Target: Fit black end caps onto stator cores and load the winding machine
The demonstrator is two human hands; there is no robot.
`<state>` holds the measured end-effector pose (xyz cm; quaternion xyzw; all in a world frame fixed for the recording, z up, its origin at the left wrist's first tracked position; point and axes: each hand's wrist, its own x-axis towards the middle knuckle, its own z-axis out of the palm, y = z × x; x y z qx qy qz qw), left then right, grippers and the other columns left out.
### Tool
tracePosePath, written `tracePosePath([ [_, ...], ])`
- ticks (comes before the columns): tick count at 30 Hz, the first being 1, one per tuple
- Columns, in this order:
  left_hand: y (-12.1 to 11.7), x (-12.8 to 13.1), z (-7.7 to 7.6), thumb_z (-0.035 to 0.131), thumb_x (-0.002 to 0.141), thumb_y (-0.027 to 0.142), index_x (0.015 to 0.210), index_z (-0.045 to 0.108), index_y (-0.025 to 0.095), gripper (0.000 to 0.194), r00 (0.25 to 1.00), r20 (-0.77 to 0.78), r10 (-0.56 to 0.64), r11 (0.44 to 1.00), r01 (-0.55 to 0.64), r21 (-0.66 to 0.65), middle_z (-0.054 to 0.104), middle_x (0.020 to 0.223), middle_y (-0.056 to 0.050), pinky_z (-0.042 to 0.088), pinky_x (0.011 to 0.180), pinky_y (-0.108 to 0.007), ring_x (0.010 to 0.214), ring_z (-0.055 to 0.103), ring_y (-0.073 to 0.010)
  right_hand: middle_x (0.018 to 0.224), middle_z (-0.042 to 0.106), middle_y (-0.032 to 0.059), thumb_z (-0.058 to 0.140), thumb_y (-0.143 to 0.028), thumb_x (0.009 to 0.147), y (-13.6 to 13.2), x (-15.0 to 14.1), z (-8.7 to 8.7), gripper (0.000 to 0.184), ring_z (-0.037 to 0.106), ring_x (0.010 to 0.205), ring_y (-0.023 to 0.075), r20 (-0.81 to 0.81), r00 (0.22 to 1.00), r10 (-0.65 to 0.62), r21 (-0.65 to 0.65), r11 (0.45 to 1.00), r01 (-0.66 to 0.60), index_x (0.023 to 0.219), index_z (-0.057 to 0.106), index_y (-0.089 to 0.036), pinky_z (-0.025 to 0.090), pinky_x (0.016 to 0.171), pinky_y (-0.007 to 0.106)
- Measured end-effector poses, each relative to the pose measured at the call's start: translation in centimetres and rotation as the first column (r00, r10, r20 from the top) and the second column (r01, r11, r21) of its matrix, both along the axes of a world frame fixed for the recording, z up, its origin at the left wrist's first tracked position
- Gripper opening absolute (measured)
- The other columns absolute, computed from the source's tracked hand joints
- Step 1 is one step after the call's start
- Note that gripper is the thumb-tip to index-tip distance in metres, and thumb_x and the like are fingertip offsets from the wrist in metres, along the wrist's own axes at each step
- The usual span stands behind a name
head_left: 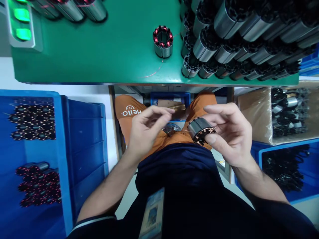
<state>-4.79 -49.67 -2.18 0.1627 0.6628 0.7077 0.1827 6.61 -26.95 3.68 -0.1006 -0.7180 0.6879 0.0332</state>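
My right hand point(230, 132) grips a motor stator point(200, 127), a grey metal cylinder with black slots and copper windings, tilted above my lap. My left hand point(152, 127) has its thumb and forefinger pinched together, left of the stator and apart from it. What sits in that pinch, if anything, is too fine to make out. On the green table point(99, 53) a single stator with red windings point(163, 41) stands upright, a thin wire trailing from it toward the front edge.
Stacked stator cores point(206, 46) crowd the table's right side. Metal cylinders point(92, 10) and a box with green lights point(23, 26) are at the left. A blue bin point(61, 149) of wound stators stands left; a cardboard box point(256, 116) and another blue bin point(260, 159) stand right.
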Motion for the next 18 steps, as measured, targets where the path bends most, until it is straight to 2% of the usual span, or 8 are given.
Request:
tracePosePath([
  [2,-0.3,0.1,-0.3,0.104,0.105,0.053,0.123,0.082,0.028,0.038,0.992,-0.124,0.029,0.999,-0.024,0.046,0.093,0.137,-0.008,0.075,0.109,-0.04,0.129,0.092,-0.0264,0.118,0.092,0.004,0.102,-0.047,0.106,-0.1,0.0,0.0,0.056,0.093,0.101,0.024,0.014,1.0,-0.005,0.009,1.0,0.005,0.154,0.077,-0.033,0.08,0.087,0.037],
  [5,-0.5,0.8,1.3,0.119,0.085,0.051,0.158,0.072,0.033,0.088,0.887,-0.456,-0.065,0.998,0.06,-0.027,0.088,0.155,-0.01,0.07,0.134,-0.051,0.151,0.085,-0.0341,0.121,0.092,0.0016,0.106,-0.04,0.103,-0.6,-0.1,-0.2,0.062,0.091,0.103,0.0196,0.019,0.999,0.035,-0.035,0.999,-0.034,0.156,0.076,-0.034,0.078,0.091,0.031],
  [7,-0.4,1.4,2.7,0.112,0.096,0.04,0.164,0.071,0.036,0.08,0.808,-0.573,-0.14,0.988,0.079,-0.13,0.091,0.15,-0.008,0.072,0.132,-0.049,0.142,0.09,-0.031,0.123,0.091,0.0005,0.107,-0.037,0.102,-0.9,-0.3,-0.3,0.065,0.089,0.102,0.0178,0.031,0.997,0.064,-0.043,0.997,-0.063,0.159,0.076,-0.035,0.077,0.091,0.028],
  [9,-0.2,1.8,3.7,0.104,0.105,0.032,0.165,0.071,0.037,0.069,0.797,-0.587,-0.145,0.984,0.052,-0.172,0.094,0.143,-0.004,0.078,0.119,-0.041,0.129,0.094,-0.0266,0.127,0.089,0.002,0.109,-0.038,0.099,-0.9,-0.5,-0.1,0.064,0.087,0.107,0.0193,0.028,0.997,0.071,0.026,0.997,-0.072,0.157,0.082,-0.036,0.076,0.088,0.029],
  [12,-0.1,1.9,3.9,0.103,0.105,0.032,0.163,0.074,0.037,0.064,0.796,-0.593,-0.122,0.983,0.016,-0.182,0.095,0.143,-0.001,0.081,0.106,-0.035,0.12,0.096,-0.0247,0.12,0.085,0.0038,0.11,-0.035,0.097,-0.4,-0.7,0.2,0.037,0.082,0.107,0.0228,-0.087,0.994,0.067,0.189,0.981,-0.05,0.13,0.096,-0.037,0.075,0.086,0.035],
  [14,0.0,1.9,3.6,0.104,0.104,0.035,0.149,0.082,0.034,0.05,0.753,-0.649,-0.111,0.984,-0.008,-0.177,0.096,0.137,0.0,0.081,0.101,-0.033,0.113,0.097,-0.0238,0.106,0.084,0.0026,0.108,-0.029,0.1,0.1,-0.8,0.2,0.018,0.079,0.098,0.022,-0.161,0.986,0.045,0.207,0.978,-0.011,0.113,0.098,-0.036,0.073,0.088,0.038],
  [16,0.1,1.9,3.5,0.107,0.101,0.04,0.134,0.088,0.033,0.038,0.722,-0.689,-0.062,0.983,-0.075,-0.167,0.097,0.127,0.002,0.08,0.091,-0.032,0.103,0.097,-0.0226,0.095,0.08,0.0005,0.102,-0.031,0.106,0.5,-0.7,-0.1,0.007,0.076,0.091,0.0203,-0.178,0.981,-0.079,0.117,0.988,0.101,0.107,0.096,-0.035,0.072,0.09,0.039],
  [18,0.1,1.9,3.6,0.108,0.099,0.045,0.127,0.089,0.034,0.036,0.754,-0.657,-0.004,0.973,-0.15,-0.177,0.097,0.119,0.003,0.078,0.084,-0.034,0.095,0.095,-0.0217,0.092,0.077,-0.0005,0.095,-0.038,0.113,0.5,-0.5,-0.6,0.008,0.075,0.088,0.0196,-0.178,0.951,-0.253,0.036,0.964,0.263,0.106,0.094,-0.035,0.072,0.09,0.039],
])
